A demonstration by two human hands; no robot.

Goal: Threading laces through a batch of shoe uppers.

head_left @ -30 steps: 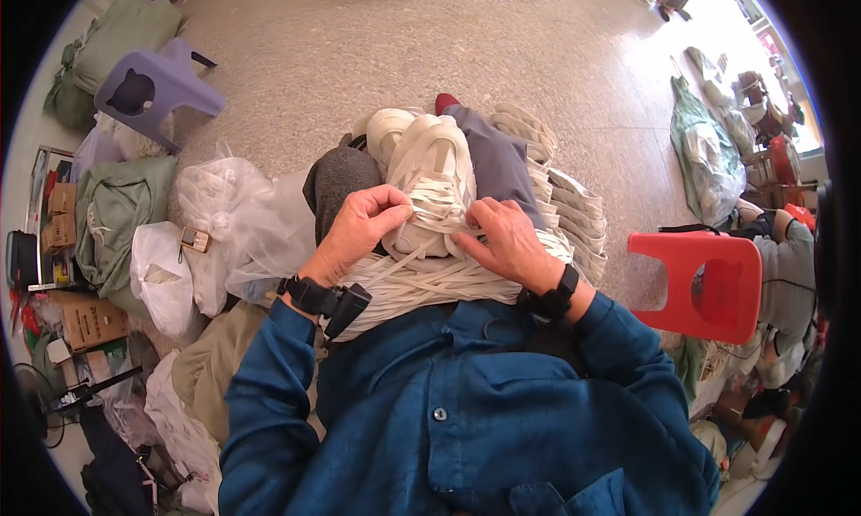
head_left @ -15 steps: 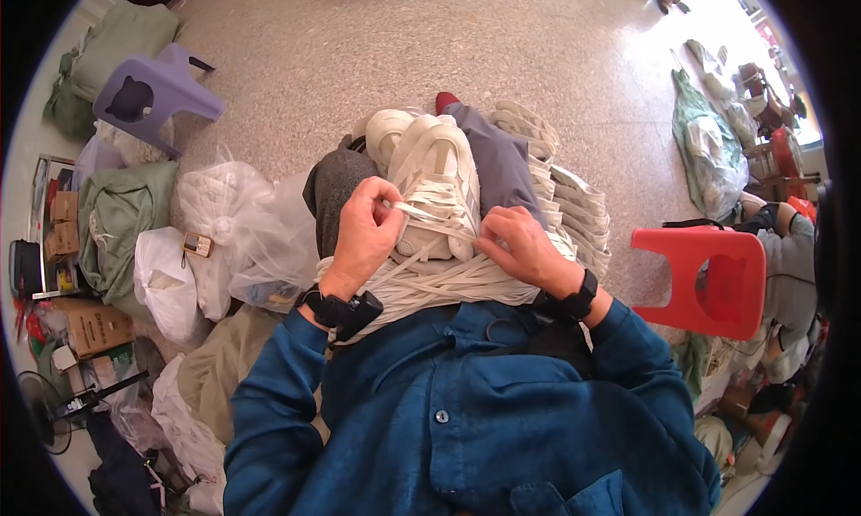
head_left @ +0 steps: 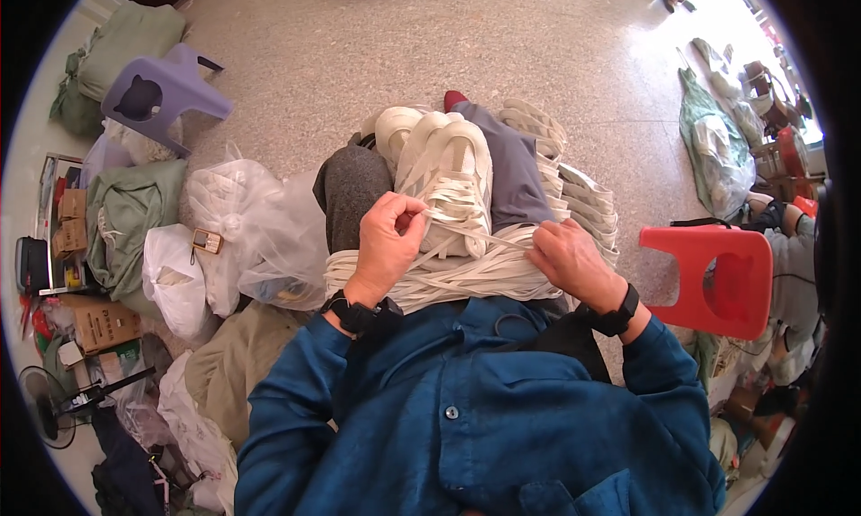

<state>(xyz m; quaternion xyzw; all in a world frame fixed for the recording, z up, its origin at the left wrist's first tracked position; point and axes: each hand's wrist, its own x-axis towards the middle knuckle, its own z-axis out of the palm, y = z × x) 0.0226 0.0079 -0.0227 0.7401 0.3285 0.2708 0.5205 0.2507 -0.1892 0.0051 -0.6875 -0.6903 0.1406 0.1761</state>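
A cream sneaker rests on my lap, toe pointing away from me, with more pale shoes close against its left side. My left hand is closed in a pinch on a shoelace at the left of the lacing. On the other side, my right hand grips a flat cream shoelace that stretches from the shoe to its fingers. Under the hands, a thick bundle of loose cream laces lies across my lap. The fingertips partly hide the lace ends.
More pale shoes are stacked by my right leg. A red stool stands at the right, a purple one at the far left. Clear plastic bags with a small phone on them lie left; a fan is lower left.
My right hand has moved right, away from the shoe, and a lace now runs straight between them. The left hand stays pinched by the lacing. The whole view has shifted slightly.
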